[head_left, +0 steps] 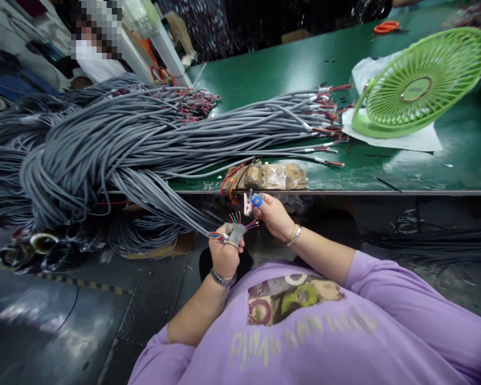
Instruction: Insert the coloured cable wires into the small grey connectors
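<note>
My left hand (pixel 224 251) is closed around the end of a grey cable (pixel 176 211), with taped fingers. Thin coloured wires (pixel 235 217) fan out from that end above the fist. My right hand (pixel 273 216) is just to the right, fingers pinched, with a blue finger guard (pixel 256 200) on one fingertip. It grips a small pale tool (pixel 247 205) close to the wire tips. Both hands hover below the front edge of the green table (pixel 385 182). The cable runs back to the big grey bundle (pixel 116 144).
A large heap of grey cables with stripped red ends (pixel 324 112) covers the left of the table. A taped brown block (pixel 272 176) sits at the edge. A green fan (pixel 420 80) lies at right, orange scissors (pixel 387 27) beyond. Another person (pixel 96 48) is at far left.
</note>
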Demonstrator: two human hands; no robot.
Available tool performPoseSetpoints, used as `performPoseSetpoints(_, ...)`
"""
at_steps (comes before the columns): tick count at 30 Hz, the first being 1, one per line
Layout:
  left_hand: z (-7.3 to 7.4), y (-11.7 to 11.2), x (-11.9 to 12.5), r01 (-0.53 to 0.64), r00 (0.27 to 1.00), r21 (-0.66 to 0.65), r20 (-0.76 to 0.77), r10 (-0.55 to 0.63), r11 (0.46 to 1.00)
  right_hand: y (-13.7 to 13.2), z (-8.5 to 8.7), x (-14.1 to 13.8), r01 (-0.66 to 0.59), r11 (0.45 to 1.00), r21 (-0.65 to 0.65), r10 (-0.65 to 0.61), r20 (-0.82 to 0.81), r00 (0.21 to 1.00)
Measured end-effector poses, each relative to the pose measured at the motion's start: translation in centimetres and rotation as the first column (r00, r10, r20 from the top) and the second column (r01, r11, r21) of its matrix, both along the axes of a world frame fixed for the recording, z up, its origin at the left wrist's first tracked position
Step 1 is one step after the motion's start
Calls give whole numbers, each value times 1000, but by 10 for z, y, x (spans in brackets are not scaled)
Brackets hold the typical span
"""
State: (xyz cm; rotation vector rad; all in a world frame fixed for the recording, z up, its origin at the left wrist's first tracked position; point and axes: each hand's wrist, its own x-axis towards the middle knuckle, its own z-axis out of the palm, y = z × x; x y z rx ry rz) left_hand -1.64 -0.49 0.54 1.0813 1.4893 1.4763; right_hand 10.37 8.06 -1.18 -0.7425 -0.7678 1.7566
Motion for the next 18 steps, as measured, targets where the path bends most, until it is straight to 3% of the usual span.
performPoseSetpoints(3, -2, 3, 2, 49, 999, 3, -21, -49, 999, 1, 0, -1, 8, 1000, 0, -8, 13, 1000)
performPoseSetpoints(8, -1, 5, 5, 112, 993, 18, -24, -112, 994, 4, 4, -5, -212, 965, -151, 180, -205, 962)
performPoseSetpoints(12, -3, 6, 5, 105, 994, 2, -8, -105, 995, 7, 4, -9, -197, 952, -235, 127, -281, 951)
performPoseSetpoints(18, -6, 6, 6, 113, 994, -31, -9, -113, 993, 8, 1, -12, -169, 956, -239, 94, -298, 950)
